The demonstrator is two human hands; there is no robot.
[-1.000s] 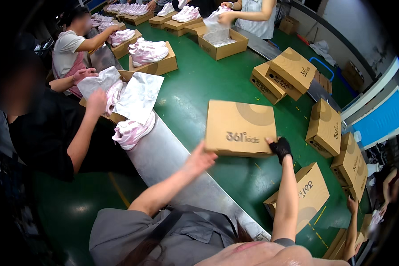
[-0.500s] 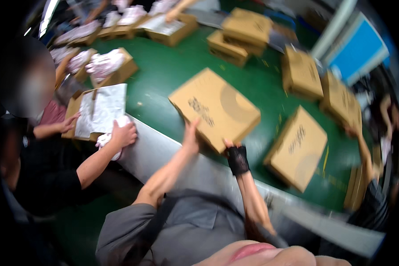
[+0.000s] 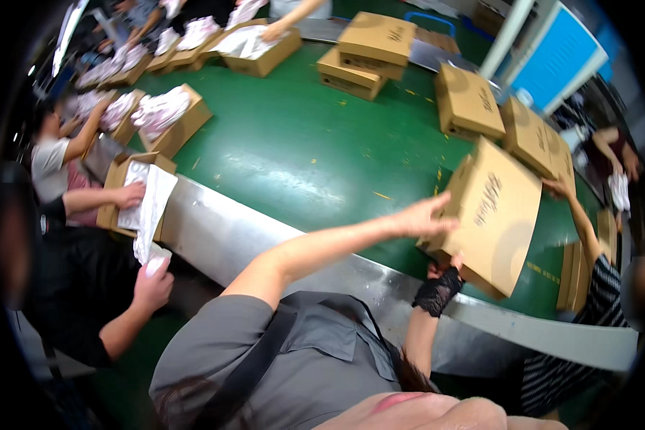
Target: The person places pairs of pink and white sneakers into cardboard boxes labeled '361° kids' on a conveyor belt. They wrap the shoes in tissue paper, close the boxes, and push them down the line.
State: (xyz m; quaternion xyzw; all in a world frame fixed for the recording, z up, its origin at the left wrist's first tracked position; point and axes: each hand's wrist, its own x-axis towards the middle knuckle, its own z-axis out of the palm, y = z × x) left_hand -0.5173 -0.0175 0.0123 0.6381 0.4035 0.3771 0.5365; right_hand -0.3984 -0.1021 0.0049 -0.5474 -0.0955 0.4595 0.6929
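A closed brown cardboard shoebox [image 3: 509,211] lies to my right, stacked over another shoebox [image 3: 448,197] whose left side shows beneath it. My left hand [image 3: 426,217] reaches across to the left side of the stack, fingers stretched apart; whether the fingertips touch the cardboard I cannot tell. My right hand [image 3: 446,276], in a black lace fingerless glove, grips the near left corner of the upper box. Most of the lower box is hidden under the upper one.
More closed shoeboxes [image 3: 469,100] stand along the far right of the green conveyor belt [image 3: 287,150], where another person's hand [image 3: 557,188] touches one. At left, a co-worker handles white paper [image 3: 154,201] at an open box [image 3: 166,161]. Open boxes hold pink-white shoes [image 3: 161,111]. A metal edge [image 3: 222,222] borders the belt.
The shoebox I held with both hands in front of me has moved right onto the other box. My left hand has opened from it. The co-worker at left has lifted the white paper.
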